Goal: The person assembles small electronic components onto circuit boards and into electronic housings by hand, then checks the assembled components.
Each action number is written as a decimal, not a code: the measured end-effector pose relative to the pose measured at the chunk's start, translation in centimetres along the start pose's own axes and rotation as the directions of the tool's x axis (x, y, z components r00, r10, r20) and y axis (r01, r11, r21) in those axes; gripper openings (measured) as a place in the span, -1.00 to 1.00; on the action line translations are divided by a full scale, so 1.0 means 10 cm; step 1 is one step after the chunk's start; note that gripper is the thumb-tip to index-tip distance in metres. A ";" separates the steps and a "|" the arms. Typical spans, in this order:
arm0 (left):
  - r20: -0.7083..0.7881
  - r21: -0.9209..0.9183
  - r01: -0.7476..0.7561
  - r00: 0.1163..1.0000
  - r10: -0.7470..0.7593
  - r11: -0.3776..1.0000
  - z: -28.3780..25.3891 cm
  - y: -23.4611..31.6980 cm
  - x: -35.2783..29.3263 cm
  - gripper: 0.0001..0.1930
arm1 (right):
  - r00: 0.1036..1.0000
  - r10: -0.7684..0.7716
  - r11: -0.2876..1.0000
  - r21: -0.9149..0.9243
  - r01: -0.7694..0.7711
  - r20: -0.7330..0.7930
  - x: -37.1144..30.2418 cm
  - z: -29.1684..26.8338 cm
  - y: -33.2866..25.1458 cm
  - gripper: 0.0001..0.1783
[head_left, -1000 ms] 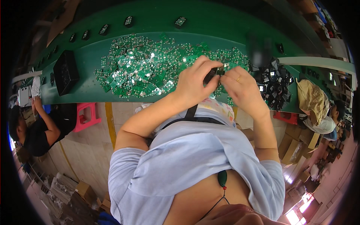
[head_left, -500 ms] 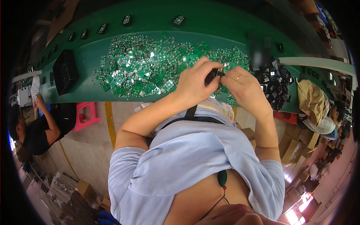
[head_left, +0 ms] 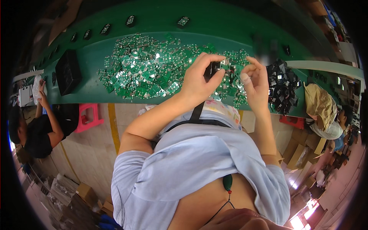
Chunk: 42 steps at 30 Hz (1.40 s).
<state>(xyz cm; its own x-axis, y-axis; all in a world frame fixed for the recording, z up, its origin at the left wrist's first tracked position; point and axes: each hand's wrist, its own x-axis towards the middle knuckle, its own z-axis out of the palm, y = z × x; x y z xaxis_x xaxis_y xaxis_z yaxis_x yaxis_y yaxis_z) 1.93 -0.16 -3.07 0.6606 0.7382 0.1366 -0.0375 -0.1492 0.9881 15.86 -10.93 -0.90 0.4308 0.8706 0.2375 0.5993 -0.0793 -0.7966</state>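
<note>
My left hand [head_left: 197, 80] grips a small black plastic casing [head_left: 211, 70] between thumb and fingers, above the right part of a wide heap of small green circuit boards [head_left: 143, 71]. At the casing's right side a green board and bits of metal show; I cannot tell whether they sit in it or lie behind. My right hand [head_left: 256, 82] is raised a little apart from the casing, fingers loosely curved and thumb apart, with nothing visible in it. Just right of it lies a pile of black casings [head_left: 283, 86].
A black bin [head_left: 69, 73] stands at the table's left. Several board-filled black casings [head_left: 183, 22] are spaced along the far green strip. A brown cloth or bag [head_left: 321, 103] is at the right end. Another person [head_left: 40, 130] sits at left, near a pink stool [head_left: 89, 117].
My right hand has come away from the casing, moved right and spread its fingers. My left hand keeps hold of the casing and has turned slightly, uncovering more around it.
</note>
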 end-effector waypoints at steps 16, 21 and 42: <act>-0.020 0.083 -0.153 0.988 0.155 0.985 0.06 -0.17 0.04 -0.66 | 0.849 0.483 0.491 0.737 -0.465 0.213 -0.07 0.36 -0.12 -0.61; 0.102 0.030 -0.028 0.994 0.025 0.999 0.00 -0.19 -0.03 -0.57 | 0.882 0.465 0.601 0.705 -0.376 0.075 -0.14 0.24 0.00 -0.68; 0.595 -0.366 0.769 0.627 -0.503 0.524 -0.07 -0.24 0.13 -0.73 | 0.998 -0.021 0.986 0.167 0.010 0.063 -0.34 0.16 -0.01 -0.73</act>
<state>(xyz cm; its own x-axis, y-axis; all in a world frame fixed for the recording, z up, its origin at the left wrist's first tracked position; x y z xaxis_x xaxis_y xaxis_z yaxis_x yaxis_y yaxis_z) 2.32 1.64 -5.23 0.8789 0.1464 -0.4539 0.2135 0.7303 0.6489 13.26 -13.15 -2.49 0.3749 0.9009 0.2185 0.4826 0.0116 -0.8758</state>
